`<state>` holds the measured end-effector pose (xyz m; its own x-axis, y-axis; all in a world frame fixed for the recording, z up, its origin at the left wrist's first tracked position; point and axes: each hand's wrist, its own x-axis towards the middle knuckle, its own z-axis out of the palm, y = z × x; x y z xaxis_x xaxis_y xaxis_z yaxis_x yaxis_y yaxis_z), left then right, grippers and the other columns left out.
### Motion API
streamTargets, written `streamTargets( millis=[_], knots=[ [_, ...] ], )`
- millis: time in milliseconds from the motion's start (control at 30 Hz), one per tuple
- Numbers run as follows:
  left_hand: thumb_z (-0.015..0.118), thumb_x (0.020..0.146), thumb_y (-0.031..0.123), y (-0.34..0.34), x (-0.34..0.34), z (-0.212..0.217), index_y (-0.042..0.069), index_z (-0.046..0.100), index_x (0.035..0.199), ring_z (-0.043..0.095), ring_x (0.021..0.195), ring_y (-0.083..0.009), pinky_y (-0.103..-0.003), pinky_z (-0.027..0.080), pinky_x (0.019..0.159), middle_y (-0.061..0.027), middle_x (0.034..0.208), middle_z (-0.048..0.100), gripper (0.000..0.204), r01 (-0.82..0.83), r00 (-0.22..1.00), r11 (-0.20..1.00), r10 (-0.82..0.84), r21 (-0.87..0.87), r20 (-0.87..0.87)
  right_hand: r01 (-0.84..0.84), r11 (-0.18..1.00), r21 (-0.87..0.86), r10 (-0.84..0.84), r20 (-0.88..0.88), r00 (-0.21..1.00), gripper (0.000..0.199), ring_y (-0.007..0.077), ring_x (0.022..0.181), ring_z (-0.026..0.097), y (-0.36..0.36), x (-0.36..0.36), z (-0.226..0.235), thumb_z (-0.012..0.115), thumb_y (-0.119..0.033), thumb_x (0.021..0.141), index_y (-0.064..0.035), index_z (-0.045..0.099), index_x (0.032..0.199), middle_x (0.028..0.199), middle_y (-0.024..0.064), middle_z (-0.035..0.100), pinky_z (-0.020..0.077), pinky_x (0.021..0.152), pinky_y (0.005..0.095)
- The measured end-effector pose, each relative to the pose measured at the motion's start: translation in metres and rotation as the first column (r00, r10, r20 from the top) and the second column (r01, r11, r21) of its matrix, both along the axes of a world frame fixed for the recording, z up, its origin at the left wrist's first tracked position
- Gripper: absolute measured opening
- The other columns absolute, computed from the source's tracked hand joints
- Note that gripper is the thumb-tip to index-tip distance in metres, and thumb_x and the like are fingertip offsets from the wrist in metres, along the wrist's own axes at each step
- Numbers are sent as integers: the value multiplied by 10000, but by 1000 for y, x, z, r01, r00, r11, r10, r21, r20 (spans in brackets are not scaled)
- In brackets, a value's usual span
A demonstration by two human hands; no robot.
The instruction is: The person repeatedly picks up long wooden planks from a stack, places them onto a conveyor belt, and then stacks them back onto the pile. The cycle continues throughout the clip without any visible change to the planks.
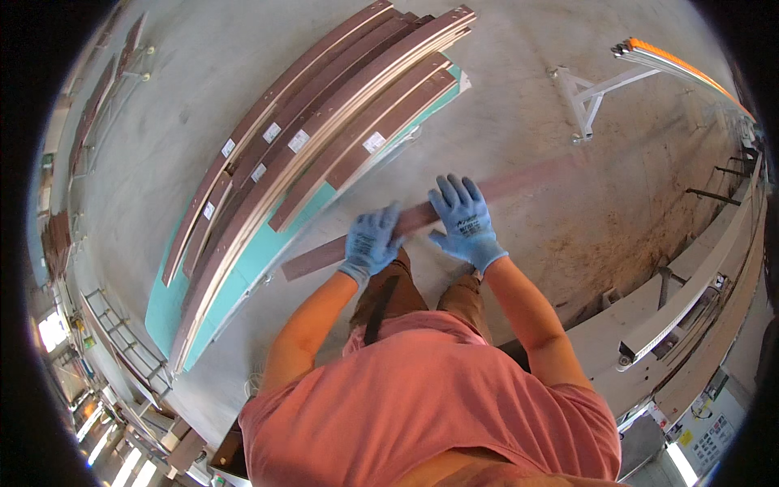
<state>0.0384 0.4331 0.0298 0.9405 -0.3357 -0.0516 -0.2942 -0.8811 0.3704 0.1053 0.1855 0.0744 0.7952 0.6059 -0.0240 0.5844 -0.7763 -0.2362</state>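
Long brown board [417,219] held crosswise in front of the body, above the floor [527,268].
Gripped toward its left end by the blue-gloved left hand [372,240]; spanned farther along by the right hand [466,219], with fingers outstretched; cannot tell how firmly. Blurred at the far end, reaching well out to the right. To handle well: wrap both hands fully, space them wide to balance the long overhang, turn slowly, and steer clear of the white metal stand [621,82] and, at left, the stacked boards [333,114] on the teal-topped table [324,196].
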Motion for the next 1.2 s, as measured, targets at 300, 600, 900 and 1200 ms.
streamTargets(
  millis=[300,600,900,1200],
  knots=[
    [771,832,404,174,64,-123,55,401,1593,608,1062,-365,-513,476,970,-172,1168,614,915,-331,924,939,301,98,235,219,975,30,-216,-92,972,665,395,1436,438,123,94,-102,792,-379,780,-72,580,1331,1514,194,505,369,1154,537],
    [798,828,376,186,116,-181,27,367,1597,614,1042,-335,-485,484,947,-162,1143,619,948,-375,927,911,368,171,68,189,979,-73,-203,-354,913,623,376,1467,439,151,55,-146,729,-376,847,-65,585,1367,1544,196,504,343,1211,511],
    [791,829,369,180,137,-186,14,370,1586,626,1094,-330,-479,484,1001,-171,1210,638,937,-374,927,904,358,208,115,122,983,-134,-176,-546,819,549,374,1380,512,126,2,-142,700,-351,867,-25,591,1296,1450,197,574,404,1146,492],
    [772,822,377,160,160,-171,19,461,1506,641,1146,-344,-479,487,1009,-198,1244,658,832,-434,885,853,463,290,-38,178,972,-155,-235,-687,688,559,381,1374,519,124,-14,-128,680,-370,900,-34,588,1338,1450,200,580,406,1151,498]
  ],
)
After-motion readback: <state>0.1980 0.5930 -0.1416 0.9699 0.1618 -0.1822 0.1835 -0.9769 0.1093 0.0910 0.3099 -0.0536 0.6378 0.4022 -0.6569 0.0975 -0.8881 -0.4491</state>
